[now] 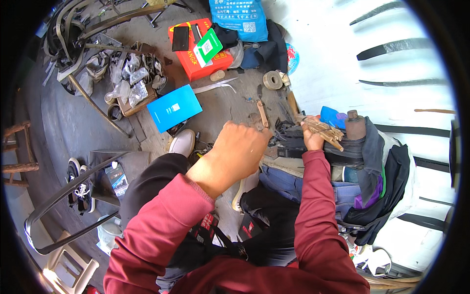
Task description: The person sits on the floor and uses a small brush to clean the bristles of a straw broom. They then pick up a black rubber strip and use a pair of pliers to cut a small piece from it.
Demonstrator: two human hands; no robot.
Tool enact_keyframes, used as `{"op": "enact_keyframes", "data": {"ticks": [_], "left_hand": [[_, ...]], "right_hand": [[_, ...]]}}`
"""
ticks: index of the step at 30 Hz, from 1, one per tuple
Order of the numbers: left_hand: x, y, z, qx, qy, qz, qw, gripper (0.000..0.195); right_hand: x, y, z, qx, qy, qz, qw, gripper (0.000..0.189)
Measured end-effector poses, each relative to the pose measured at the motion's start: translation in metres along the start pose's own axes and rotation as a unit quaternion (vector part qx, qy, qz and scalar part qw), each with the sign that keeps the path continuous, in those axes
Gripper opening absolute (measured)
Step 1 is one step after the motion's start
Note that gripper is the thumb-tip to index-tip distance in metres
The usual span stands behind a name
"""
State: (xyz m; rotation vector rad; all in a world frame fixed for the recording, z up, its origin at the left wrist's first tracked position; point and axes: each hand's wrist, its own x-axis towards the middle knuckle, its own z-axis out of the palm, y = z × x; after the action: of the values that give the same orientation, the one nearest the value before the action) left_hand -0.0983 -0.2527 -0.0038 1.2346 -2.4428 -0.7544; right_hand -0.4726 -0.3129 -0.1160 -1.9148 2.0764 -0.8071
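My left hand [235, 152] is raised in the middle of the view, back of the hand up and fingers curled under. Whether it holds anything is hidden. Farther right, my right hand [313, 137] grips a bundle of thin wooden sticks [325, 131], which slants down to the right. That bundle is over a stack of dark strips [337, 156] lying on folded blue cloth [281, 182]. A small brown leather strap [262, 113] lies on the floor just beyond my left hand. Beside the sticks stands a brown bottle-like container [355, 126].
A blue booklet [174, 108] and a red box [189, 66] lie ahead. Left of them, a crate [137, 104] holds plastic-wrapped parts. A roll of tape [272, 80] rests near the white wall panel [323, 66]. A metal-framed chair [55, 205] and shoes [82, 189] are at left.
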Motion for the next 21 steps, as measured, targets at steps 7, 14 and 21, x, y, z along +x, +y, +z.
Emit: {"op": "enact_keyframes", "data": {"ticks": [7, 14, 21], "left_hand": [[0.000, 0.002, 0.004, -0.013, 0.016, 0.020, 1.000, 0.033], [0.001, 0.007, 0.009, 0.003, -0.007, 0.019, 1.000, 0.032], [0.003, 0.007, 0.016, 0.006, -0.023, 0.019, 1.000, 0.033]], "right_hand": [[-0.014, 0.000, -0.027, 0.092, 0.011, 0.011, 0.996, 0.030], [0.002, -0.007, 0.006, 0.025, -0.002, 0.049, 0.998, 0.027], [-0.014, -0.008, -0.031, 0.136, 0.016, -0.004, 0.991, 0.026]]}}
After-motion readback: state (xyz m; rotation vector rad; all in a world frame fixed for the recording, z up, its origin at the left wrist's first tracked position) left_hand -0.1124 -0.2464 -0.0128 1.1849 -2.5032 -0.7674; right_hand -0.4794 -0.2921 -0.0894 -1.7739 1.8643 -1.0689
